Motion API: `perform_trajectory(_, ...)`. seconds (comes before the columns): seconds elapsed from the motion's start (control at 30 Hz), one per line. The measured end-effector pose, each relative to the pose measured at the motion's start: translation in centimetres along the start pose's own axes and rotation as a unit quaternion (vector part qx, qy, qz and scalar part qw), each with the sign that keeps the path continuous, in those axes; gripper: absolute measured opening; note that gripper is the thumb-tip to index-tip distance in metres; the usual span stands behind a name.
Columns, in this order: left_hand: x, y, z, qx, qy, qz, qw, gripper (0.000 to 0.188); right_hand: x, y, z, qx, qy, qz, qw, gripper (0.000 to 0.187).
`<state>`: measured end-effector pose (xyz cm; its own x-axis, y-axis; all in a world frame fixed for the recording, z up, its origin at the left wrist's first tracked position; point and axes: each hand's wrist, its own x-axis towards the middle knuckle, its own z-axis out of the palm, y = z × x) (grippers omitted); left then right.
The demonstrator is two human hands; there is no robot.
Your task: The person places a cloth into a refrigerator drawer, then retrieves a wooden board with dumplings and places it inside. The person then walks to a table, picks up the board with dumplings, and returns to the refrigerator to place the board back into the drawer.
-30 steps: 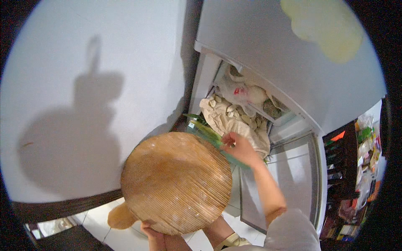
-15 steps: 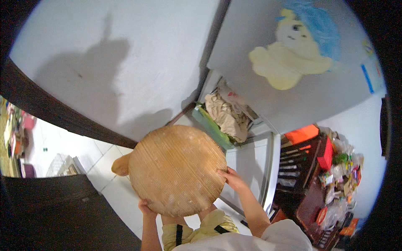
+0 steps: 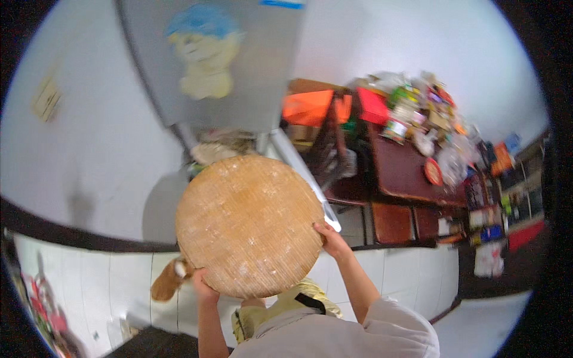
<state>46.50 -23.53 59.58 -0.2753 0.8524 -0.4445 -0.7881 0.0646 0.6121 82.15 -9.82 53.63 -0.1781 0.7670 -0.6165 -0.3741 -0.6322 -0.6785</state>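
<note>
In front of my body I hold a round, light-brown wooden board (image 3: 250,227) with fine parallel ridges and pale, powdery-looking marks. My left hand (image 3: 205,285) is closed on its lower left edge. Higher up, my right hand (image 3: 332,240) grips the right edge, thumb on the upper face. The other fingers are mostly hidden under the board. Below the board's left side, on the floor, is a brown-and-white shape (image 3: 170,279), too blurred to name.
A grey door-like panel (image 3: 256,71) bears a yellow-and-blue cartoon figure (image 3: 206,56). At right stands a dark red table (image 3: 406,173) heaped with bags and packages, chairs (image 3: 391,222) beside it. Pale floor tiles (image 3: 358,271) lie below; a white wall (image 3: 71,161) is at left.
My view has swung to the right, so the panel now sits further left and the table shows more fully. The board stays in both hands.
</note>
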Motion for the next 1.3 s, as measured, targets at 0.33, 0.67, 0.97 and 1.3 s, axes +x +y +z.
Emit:
perform_trajectory(0.33,5.2,6.1,4.6,0.305,-0.205,-0.013,0.930,0.054,-13.0,5.8,3.9,0.183,0.199,-0.216,0.938,0.035)
perform_trajectory(0.67,21.6,-21.5,4.5,0.327,-0.295,-0.126,0.889,0.055,-1.3,11.8,-11.8,0.211,0.251,-0.306,0.894,0.054)
perform_trajectory(0.97,20.6,-22.3,7.0,0.340,-0.292,-0.168,0.878,0.081,1.8,12.6,-15.8,0.244,0.248,-0.274,0.897,0.074)
perform_trajectory(1.3,8.9,11.0,-23.9,0.106,-0.223,-0.163,0.955,0.037,-0.1,16.3,11.3,0.106,0.129,-0.294,0.941,0.017)
